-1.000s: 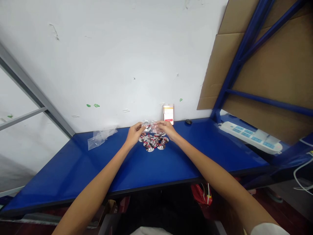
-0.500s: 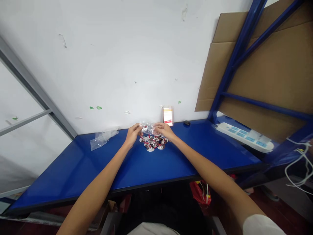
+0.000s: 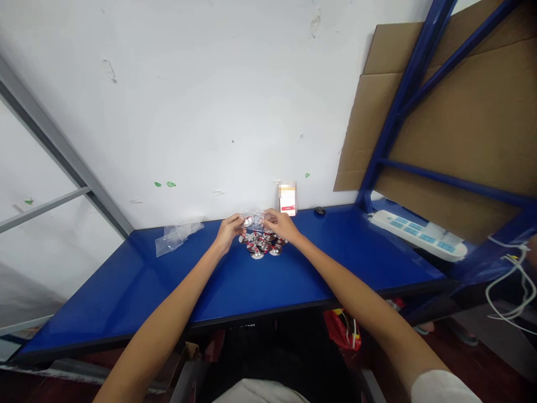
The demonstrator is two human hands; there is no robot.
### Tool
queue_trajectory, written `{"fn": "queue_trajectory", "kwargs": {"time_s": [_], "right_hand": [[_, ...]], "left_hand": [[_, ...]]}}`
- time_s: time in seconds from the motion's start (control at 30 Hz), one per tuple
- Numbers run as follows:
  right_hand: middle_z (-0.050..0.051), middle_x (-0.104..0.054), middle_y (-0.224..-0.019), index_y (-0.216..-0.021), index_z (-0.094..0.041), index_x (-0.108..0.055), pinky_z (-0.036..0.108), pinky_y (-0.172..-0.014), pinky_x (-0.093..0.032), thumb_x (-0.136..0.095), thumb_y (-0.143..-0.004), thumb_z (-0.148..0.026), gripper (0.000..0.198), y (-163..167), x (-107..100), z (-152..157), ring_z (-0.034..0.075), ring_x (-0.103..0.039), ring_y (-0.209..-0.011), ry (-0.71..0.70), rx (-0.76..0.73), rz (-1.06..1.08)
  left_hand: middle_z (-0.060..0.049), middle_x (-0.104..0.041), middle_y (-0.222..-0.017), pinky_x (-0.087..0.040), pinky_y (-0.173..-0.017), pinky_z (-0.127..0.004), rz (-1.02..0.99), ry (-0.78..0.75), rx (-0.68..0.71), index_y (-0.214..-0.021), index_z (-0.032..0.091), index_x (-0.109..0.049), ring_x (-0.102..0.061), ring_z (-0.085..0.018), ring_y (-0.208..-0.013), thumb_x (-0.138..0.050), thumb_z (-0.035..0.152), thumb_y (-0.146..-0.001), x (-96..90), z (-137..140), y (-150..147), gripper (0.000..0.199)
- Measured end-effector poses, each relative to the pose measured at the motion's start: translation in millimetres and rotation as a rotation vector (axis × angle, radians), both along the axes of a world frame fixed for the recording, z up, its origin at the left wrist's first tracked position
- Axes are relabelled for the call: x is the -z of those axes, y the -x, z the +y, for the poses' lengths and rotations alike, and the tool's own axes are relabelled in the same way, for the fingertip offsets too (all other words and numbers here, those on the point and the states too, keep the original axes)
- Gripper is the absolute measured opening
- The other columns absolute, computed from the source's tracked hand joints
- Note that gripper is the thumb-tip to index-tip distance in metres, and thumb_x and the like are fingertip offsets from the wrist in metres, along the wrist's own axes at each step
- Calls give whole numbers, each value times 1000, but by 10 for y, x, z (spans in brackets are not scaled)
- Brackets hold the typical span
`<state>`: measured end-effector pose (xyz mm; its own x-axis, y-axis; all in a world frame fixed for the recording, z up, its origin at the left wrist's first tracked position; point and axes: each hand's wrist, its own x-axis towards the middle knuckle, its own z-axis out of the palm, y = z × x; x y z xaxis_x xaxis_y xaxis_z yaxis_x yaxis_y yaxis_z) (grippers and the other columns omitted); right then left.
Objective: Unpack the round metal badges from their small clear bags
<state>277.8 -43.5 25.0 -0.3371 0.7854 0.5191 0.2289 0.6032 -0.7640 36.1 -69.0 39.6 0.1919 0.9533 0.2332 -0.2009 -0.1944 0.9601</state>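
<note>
Between my two hands a small clear plastic bag (image 3: 256, 221) is held up, with shiny metal pieces showing through its left part. My left hand (image 3: 229, 230) is closed on the bag's left end, thumb on top. The right end is pinched by my right hand (image 3: 282, 223). Just below and in front of the bag lies a pile of silvery domed discs with red cords (image 3: 264, 244), which look like small finger cymbals. The hands hide part of the pile's far side.
Clear empty plastic bags (image 3: 176, 237) lie at the left on the blue table (image 3: 138, 291). A lit phone (image 3: 287, 198) leans against the white wall. Right of it sits a small black object (image 3: 319, 211). A white power strip (image 3: 417, 233) stands at the far right.
The plastic bag is pulled flatter between my hands and looks less crumpled. Both hands have stayed in nearly the same place, and the pile is unchanged.
</note>
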Motion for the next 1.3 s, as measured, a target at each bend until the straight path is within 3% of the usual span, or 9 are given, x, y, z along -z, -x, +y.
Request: {"fn": "queue_trajectory", "kwargs": {"time_s": [0.3, 0.53, 0.63, 0.8, 0.87, 1.13, 1.3], "right_hand": [[0, -75, -81, -117, -25, -71, 27, -68, -55, -71, -96, -45, 29, -75, -55, -10, 19, -74, -74, -112, 96, -167], [0, -76, -84, -116, -23, -70, 26, -67, -55, -71, -94, -42, 28, -99, -111, -45, 17, -73, -72, -93, 89, -151], [1, -76, -89, -119, -23, -66, 27, -69, -57, -71, -93, -40, 31, -101, -144, -68, 16, -73, -72, -84, 84, -129], [5, -76, -112, -145, -26, -45, 29, -70, -60, -69, -93, -38, 59, -72, -171, -95, 15, -74, -71, -60, 51, -46], [8, -74, -121, -143, -27, -40, 31, -71, -61, -71, -91, -39, 62, -55, -164, -92, 15, -75, -72, -51, 43, -7], [9, -75, -124, -96, -23, -54, 31, -69, -61, -64, -91, -29, 12, -28, -150, -79, 16, -76, -76, -54, -34, 54], [7, -79, -112, -103, -21, -74, 34, -79, -64, -69, -90, -33, 18, 5, -115, -83, 20, -79, -84, -14, -28, 50]], "left_hand": [[-4, -65, -84, -50, -60, -27, 42, -39, 1, -95, 16, -74, -60, -15, -66, -79, 46, -86, -9, -27, -6, 32], [-3, -64, -83, -49, -60, -27, 32, -49, -13, -92, 16, -72, -59, -15, -66, -79, 45, -86, 1, -9, 26, 30], [-3, -64, -85, -50, -61, -27, 30, -42, -13, -93, 16, -72, -60, -15, -66, -79, 45, -86, 3, -4, 32, 31], [-3, -66, -85, -50, -62, -27, 46, -36, -29, -94, 16, -73, -60, -14, -66, -80, 47, -85, -12, -16, 33, 33], [-2, -67, -85, -50, -62, -27, 53, -35, -32, -94, 17, -73, -61, -14, -66, -80, 48, -84, -18, -18, 37, 33], [-2, -66, -80, -51, -62, -28, 62, -53, -56, -89, 17, -71, -61, -15, -66, -79, 50, -83, -42, -26, 55, 34], [-2, -65, -81, -51, -61, -27, 72, -55, -72, -91, 17, -71, -61, -15, -66, -78, 49, -84, -42, -29, 63, 34]]}}
